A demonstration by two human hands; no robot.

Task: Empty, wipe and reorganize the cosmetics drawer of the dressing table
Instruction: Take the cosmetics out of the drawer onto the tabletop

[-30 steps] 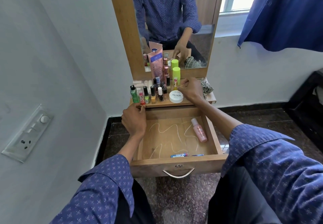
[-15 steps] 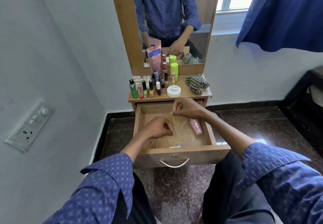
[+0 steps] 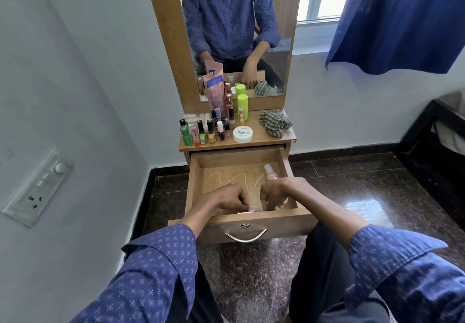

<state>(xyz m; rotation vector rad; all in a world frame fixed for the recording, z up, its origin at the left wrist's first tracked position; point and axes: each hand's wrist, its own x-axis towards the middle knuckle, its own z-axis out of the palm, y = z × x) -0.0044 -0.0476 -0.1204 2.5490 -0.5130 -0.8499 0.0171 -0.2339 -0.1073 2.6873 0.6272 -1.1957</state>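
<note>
The drawer [image 3: 241,218] of the dressing table [image 3: 266,137] is pulled right out and nearly bare — the emptying step is close to its end. Both hands are down at the front edge of the drawer. The left hand [image 3: 226,199] has its fingers curled and its fingertips at a small pen-like item [image 3: 247,211] lying along the inside of the front wall; it appears to be pinching or about to pinch it, though the exact contact is too small to tell. The right hand [image 3: 276,195] also has curled fingers pointing down into the drawer, and I cannot tell whether it holds anything. Behind the right hand lies a pink bottle [image 3: 269,171] on its side near the right wall, partly hidden by the knuckles. A thin pale cord [image 3: 221,178] squiggles across the drawer floor.

On the tabletop stand the things already taken out: a row of nail polish bottles [image 3: 211,132], a green bottle [image 3: 185,132], a white round tub [image 3: 242,134], a lime-capped bottle [image 3: 242,107] and a tall pink tube [image 3: 215,88]. A checked cloth [image 3: 275,123] lies crumpled at the right end.

The next move, as I judge it, calls for lifting the last small items, the pink bottle and the cord up onto the tabletop — then taking the cloth to wipe the drawer floor.
</note>
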